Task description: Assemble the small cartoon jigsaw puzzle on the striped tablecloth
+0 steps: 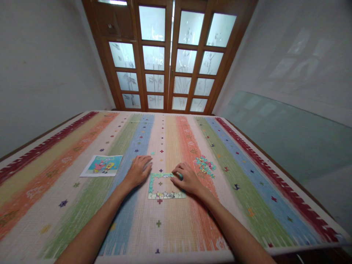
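A jigsaw puzzle border (167,195) lies on the striped cloth between my hands, its pieces joined in a rectangle around a gap where the cloth shows. My right hand (189,179) is bent over its upper right corner, thumb and fingers closed around teal puzzle pieces there. Part of the right side is hidden under that hand. My left hand (140,169) rests on the cloth just beyond the upper left corner, fingers extended to the right and holding nothing. One loose teal puzzle piece (153,153) lies past its fingertips.
A pile of loose puzzle pieces (205,166) lies right of my right hand. On the left is a printed picture (103,165) of cartoon figures. The striped cloth (143,227) covers the table. Wooden doors with glass panes (169,73) stand beyond it.
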### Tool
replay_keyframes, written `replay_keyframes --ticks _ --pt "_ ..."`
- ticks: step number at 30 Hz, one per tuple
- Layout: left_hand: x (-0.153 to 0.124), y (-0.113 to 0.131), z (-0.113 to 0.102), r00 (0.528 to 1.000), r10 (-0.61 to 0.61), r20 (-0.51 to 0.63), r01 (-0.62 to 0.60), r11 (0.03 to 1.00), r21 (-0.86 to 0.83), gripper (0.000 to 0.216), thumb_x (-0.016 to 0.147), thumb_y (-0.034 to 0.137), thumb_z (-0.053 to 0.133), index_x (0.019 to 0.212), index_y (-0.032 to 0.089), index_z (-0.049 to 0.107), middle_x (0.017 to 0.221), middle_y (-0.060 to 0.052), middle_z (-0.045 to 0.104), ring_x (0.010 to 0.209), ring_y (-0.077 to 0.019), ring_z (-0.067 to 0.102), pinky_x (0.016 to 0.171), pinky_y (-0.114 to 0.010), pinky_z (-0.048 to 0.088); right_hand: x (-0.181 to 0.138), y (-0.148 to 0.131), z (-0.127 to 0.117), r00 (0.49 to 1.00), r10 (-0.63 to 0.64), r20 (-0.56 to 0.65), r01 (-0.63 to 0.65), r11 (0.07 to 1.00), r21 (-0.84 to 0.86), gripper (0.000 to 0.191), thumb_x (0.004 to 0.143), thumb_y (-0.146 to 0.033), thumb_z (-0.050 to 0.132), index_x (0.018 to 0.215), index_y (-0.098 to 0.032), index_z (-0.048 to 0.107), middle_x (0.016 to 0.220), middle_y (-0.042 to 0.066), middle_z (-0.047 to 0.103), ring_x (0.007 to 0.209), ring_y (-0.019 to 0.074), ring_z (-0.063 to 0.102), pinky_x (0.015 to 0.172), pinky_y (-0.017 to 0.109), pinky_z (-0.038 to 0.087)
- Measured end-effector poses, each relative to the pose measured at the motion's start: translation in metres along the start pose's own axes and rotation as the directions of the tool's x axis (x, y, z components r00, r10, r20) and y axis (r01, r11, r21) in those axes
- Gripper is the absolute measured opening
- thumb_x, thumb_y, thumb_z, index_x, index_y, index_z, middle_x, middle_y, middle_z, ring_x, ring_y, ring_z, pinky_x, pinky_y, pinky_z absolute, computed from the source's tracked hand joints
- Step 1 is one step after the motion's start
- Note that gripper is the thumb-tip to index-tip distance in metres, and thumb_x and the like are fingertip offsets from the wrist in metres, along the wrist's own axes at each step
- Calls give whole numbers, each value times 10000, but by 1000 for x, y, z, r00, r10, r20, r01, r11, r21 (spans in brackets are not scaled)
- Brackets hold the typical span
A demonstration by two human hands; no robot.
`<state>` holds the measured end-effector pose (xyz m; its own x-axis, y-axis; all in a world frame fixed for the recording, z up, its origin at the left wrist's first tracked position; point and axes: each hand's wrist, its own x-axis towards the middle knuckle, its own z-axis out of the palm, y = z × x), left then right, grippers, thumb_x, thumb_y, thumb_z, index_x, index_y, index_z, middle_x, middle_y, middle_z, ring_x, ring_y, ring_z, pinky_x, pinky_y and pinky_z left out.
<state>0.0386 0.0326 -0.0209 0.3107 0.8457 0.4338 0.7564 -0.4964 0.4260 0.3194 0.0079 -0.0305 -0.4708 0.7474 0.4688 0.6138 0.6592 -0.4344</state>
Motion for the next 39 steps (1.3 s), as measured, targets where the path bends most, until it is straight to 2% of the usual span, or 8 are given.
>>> replay_keyframes --ticks 5,9,12,24,33,39 --pt "-1 -2 5 992 10 129 -32 985 169 375 1005 358 482 1312 208 635 1436 -121 601 1293 -344 504 1044 -567 408 1 1 2 1000 -15 0 15 1000 -13 84 846 -249 738 903 -197 704 930 69 672 883 226 610 809 367 482" --pt "-3 -2 7 979 17 204 -67 968 242 387 1039 391 428 1323 234 638 1460 -110 591 1349 -367 473 1046 -581 391 2 -1 2 1000 -26 -16 25 1000 -13 70 855 -239 735 906 -195 715 924 70 674 887 228 607 809 368 480" --pt "-3 -3 9 979 21 202 -70 969 239 395 1044 393 413 1316 231 650 1431 -105 618 1345 -367 481 1060 -580 377 3 -4 2 1000 -25 -10 24 999 -35 12 881 -203 708 887 -206 717 920 65 680 874 223 597 810 370 470" --pt "-2 0 11 988 23 150 -50 982 183 360 1030 363 432 1255 217 672 1374 -125 650 1304 -347 515 1050 -551 399 2 -8 1 1000 -17 23 18 997 -71 11 901 -195 699 896 -200 707 931 75 678 885 237 580 808 375 465" --pt "-1 -4 12 990 35 139 -58 985 162 334 1014 361 462 1229 222 677 1372 -128 648 1320 -356 503 1059 -547 393 0 -11 -3 999 -40 34 43 996 -81 76 928 -215 649 935 -202 723 938 88 687 896 247 582 818 396 471" --pt "7 -5 18 990 -12 144 -17 980 200 408 1016 379 460 1354 207 610 1466 -146 573 1371 -364 461 1097 -558 360 -2 -6 -11 1000 1 -21 -2 999 -52 147 936 -163 588 986 -185 725 947 91 698 919 249 600 824 392 473"
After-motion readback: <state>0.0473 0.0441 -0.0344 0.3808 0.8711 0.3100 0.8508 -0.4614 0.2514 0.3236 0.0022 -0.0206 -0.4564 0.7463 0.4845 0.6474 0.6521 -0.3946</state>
